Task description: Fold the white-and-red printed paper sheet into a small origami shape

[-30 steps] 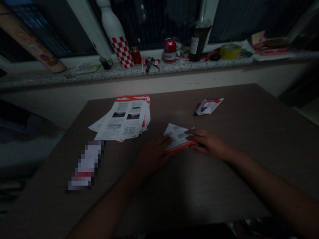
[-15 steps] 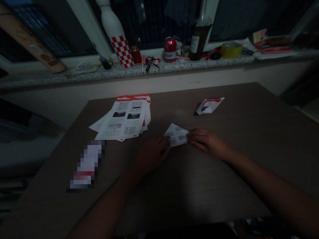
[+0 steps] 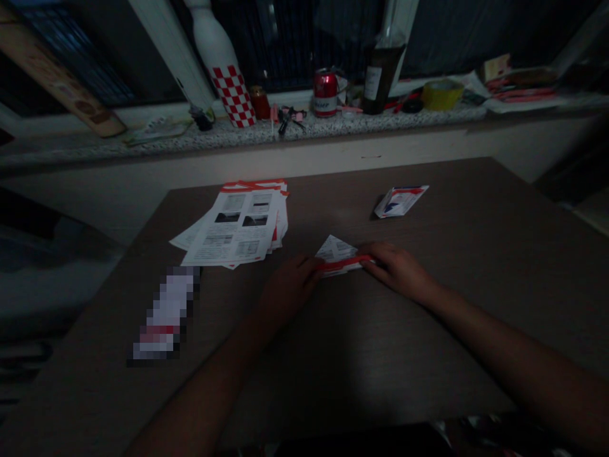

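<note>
A small folded sheet of paper (image 3: 337, 247) lies on the table in front of me, its printed white point facing away. Along its near side a strip is turned up, showing a red-orange band. My left hand (image 3: 295, 282) grips the left end of this strip, fingers bent together. At the right end, my right hand (image 3: 398, 270) pinches the paper between thumb and fingers. Beyond my right hand stands another folded paper piece (image 3: 401, 202), white with red and blue print. My fingertips are partly hidden in the dim light.
A stack of printed sheets (image 3: 233, 228) with orange edges lies at the back left of the brown table (image 3: 304, 393). Nearer me is a pixelated oblong object (image 3: 164, 314). The windowsill holds a checkered bottle (image 3: 233, 95), a red can (image 3: 325, 94), a dark bottle (image 3: 378, 79) and yellow tape (image 3: 442, 95).
The near edge of the folded paper has been turned up, so a red-orange band now shows where white print was. Both hands have shifted only slightly.
</note>
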### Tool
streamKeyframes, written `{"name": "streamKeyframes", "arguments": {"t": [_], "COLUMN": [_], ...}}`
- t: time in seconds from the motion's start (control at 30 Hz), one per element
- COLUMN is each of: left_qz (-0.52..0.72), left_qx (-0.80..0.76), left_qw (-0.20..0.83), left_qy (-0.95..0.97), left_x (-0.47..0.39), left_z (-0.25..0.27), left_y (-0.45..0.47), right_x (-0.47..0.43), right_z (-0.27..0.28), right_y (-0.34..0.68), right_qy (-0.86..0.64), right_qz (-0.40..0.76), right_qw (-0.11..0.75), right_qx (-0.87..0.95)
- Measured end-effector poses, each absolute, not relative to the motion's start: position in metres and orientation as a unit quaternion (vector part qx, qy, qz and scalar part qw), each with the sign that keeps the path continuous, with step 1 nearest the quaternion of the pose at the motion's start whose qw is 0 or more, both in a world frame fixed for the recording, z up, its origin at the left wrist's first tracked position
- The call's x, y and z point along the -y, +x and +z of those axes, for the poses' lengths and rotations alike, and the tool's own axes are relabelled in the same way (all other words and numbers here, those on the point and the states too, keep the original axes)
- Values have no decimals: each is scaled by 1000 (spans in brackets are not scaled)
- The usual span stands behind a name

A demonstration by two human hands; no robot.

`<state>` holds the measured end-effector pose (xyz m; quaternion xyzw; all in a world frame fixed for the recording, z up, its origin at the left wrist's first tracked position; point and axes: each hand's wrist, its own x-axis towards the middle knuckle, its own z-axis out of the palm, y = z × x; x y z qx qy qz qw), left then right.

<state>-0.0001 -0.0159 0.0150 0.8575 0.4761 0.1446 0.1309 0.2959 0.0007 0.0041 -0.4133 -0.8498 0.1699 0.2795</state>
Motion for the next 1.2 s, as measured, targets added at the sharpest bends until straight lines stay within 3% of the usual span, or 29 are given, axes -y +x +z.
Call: {"name": "streamKeyframes", "arguments": {"t": [0.53,0.97,1.2], "left_qz": [165,138,135], "left_qx": [-465,-426,-322], "left_qw": [87,72,123], "left_qy": [866,891,929], "left_x": [10,22,26], "left_z": [2,17,17], "left_y": [6,5,3], "right_x": [-9,-2,-2], "right_z": [-6,2,-4], "right_y": [288,291,292], "right_qy": [-390,-399,-392], "right_qz": [151,36,34], "right_qw": [292,214,188], "right_qx": [860,891,900]}}
